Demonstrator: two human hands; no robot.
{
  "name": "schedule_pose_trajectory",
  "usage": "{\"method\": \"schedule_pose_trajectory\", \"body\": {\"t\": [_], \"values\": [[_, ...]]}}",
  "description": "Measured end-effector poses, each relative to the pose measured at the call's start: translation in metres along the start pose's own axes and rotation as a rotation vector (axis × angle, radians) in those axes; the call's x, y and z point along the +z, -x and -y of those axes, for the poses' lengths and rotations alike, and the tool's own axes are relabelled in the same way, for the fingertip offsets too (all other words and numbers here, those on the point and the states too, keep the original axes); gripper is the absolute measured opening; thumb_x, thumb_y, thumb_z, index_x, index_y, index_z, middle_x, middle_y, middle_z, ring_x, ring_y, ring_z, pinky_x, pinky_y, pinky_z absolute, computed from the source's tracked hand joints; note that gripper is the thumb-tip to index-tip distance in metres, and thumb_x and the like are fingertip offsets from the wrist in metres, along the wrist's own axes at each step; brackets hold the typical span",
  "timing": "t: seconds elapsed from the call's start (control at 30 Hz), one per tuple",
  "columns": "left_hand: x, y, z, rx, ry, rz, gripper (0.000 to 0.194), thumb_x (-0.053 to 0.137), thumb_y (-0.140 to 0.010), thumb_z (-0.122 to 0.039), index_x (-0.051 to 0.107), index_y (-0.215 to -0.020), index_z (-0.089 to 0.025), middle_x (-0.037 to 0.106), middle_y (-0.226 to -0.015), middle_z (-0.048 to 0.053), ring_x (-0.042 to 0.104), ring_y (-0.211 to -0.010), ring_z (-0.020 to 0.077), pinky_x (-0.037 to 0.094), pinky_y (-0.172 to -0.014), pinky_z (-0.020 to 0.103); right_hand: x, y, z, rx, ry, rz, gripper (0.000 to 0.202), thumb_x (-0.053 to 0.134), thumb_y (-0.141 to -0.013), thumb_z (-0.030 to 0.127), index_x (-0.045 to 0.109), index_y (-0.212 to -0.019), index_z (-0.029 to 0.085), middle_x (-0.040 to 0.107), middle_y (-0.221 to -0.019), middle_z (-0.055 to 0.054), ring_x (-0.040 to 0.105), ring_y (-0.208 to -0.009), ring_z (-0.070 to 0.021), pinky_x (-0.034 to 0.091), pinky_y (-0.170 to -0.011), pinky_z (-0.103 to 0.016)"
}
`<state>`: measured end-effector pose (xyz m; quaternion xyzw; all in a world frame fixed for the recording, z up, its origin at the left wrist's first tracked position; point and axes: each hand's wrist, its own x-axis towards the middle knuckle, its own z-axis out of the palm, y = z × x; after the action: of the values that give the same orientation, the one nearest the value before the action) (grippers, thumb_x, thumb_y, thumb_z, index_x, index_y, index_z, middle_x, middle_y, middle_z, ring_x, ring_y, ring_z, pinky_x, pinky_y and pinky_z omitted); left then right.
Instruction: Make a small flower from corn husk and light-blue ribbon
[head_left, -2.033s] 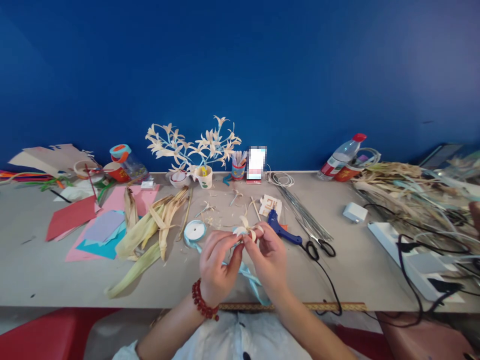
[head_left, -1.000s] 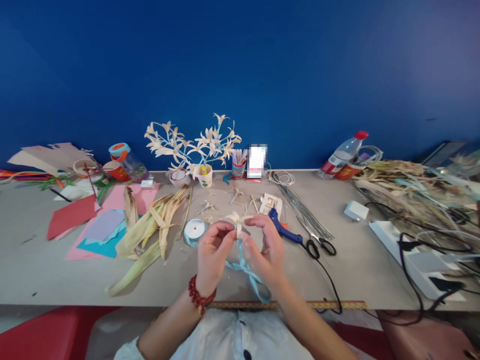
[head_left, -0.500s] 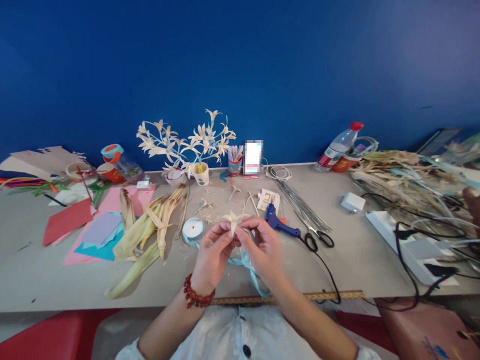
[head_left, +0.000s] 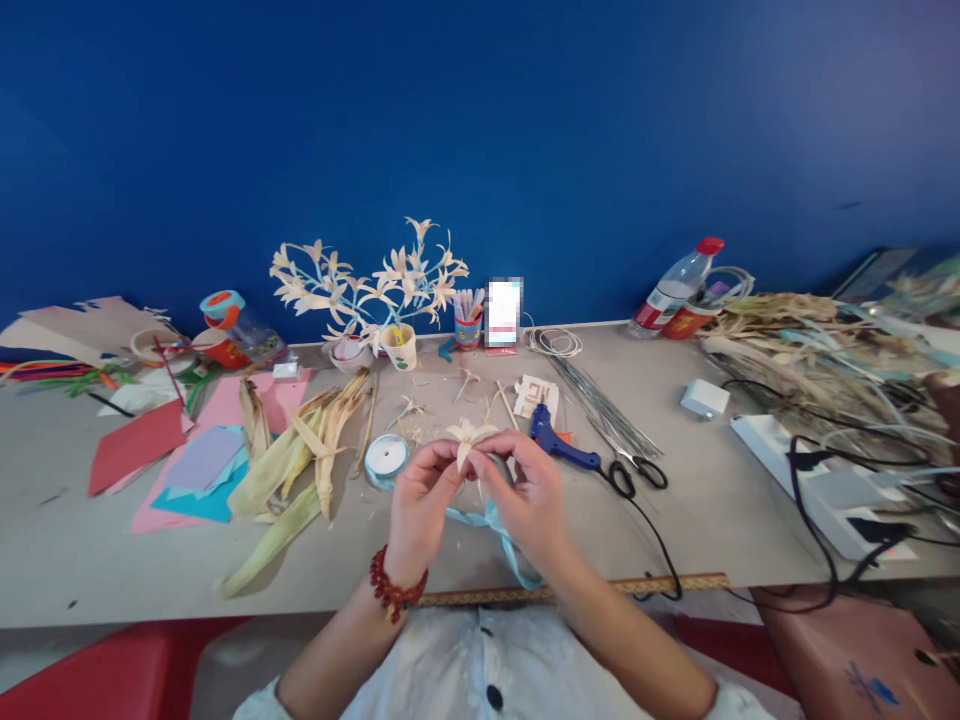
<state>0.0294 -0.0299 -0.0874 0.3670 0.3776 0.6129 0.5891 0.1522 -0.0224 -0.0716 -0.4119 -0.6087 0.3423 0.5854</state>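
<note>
Head view: a person's two bare hands are working over a tabletop (head_left: 330,575), where the left hand (head_left: 420,510) is pinching a pale husk flower (head_left: 465,438) between thumb and forefinger. Fingers of the right hand (head_left: 532,500) are closing on the flower's right side near its base, their exact contact partly hidden. The blossom is facing up at the fingertips, just above the tabletop, while a light blue ribbon (head_left: 512,563) is trailing below the hands.

Behind them, a white paper cup (head_left: 403,353) is holding blue-stemmed pale blossoms (head_left: 401,275), with a patch of yellow showing at its mouth. Just beside it, a small bowl (head_left: 349,357) is sitting under more blossoms, its contents unclear. A red-and-blue holder (head_left: 467,335) is carrying a bunch of upright, pale, pen-like sticks.

At right, a clear bottle (head_left: 670,292) with a red cap is tilting beside an orange-red cup (head_left: 686,321); something purple is showing near the cup's mouth. At far left, a clear bottle with an orange-and-blue top (head_left: 259,335) is leaning beside another orange-red cup (head_left: 225,350), whose contents are not readable.
</note>
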Motion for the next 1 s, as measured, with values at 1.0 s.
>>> {"method": "schedule_pose_trajectory", "body": {"t": [1.0], "values": [[-0.005,-0.005,0.001,-0.012,0.021,0.075,0.012,0.072,-0.077,-0.023,0.065,-0.085,-0.018,0.062,-0.077,0.000,0.056,-0.074,0.0107,0.045,-0.070,0.021,0.002,-0.003,-0.008,0.144,-0.151,-0.010,0.005,0.067,-0.083,0.023,0.068,-0.079,0.019,0.068,-0.070,-0.001,0.061,-0.065,-0.0155,0.047,-0.063,-0.027]]}}
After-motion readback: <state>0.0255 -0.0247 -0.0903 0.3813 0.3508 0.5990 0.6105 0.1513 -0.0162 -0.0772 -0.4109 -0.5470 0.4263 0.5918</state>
